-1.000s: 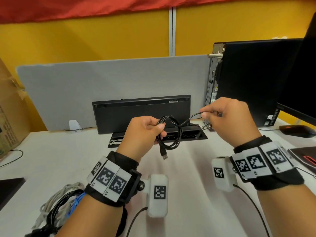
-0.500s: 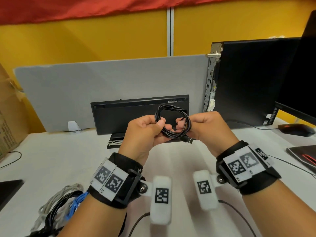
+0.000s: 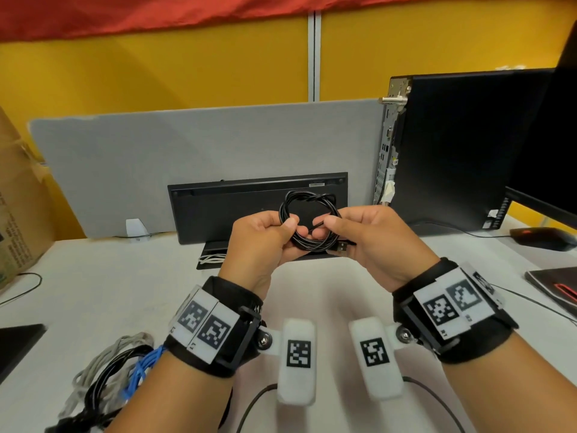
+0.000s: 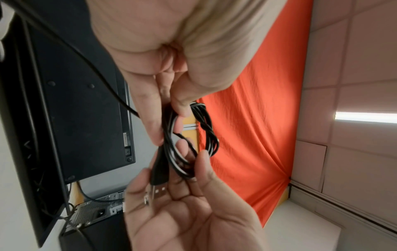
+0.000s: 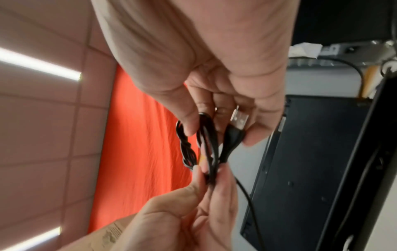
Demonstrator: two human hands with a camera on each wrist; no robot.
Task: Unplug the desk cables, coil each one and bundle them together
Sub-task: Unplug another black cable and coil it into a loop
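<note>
A thin black USB cable is wound into a small coil, held upright above the desk between both hands. My left hand pinches the coil's left side with thumb and fingers. My right hand pinches the right side, and the metal USB plug sticks out under its fingers. The wrist views show the plug lying against the right palm and the coil twisted at its top. A pile of coiled cables, grey, black and blue, lies at the desk's near left.
A black keyboard stands on edge against the grey divider. A black PC tower and a monitor stand at right, a mouse beside them. A cardboard box is at far left. A white cable lies in the desk tray.
My right hand came in from the right, drawing the loose cable end into the coil. Both hands now hold the wound coil together, raised slightly, with the plug at the right.
</note>
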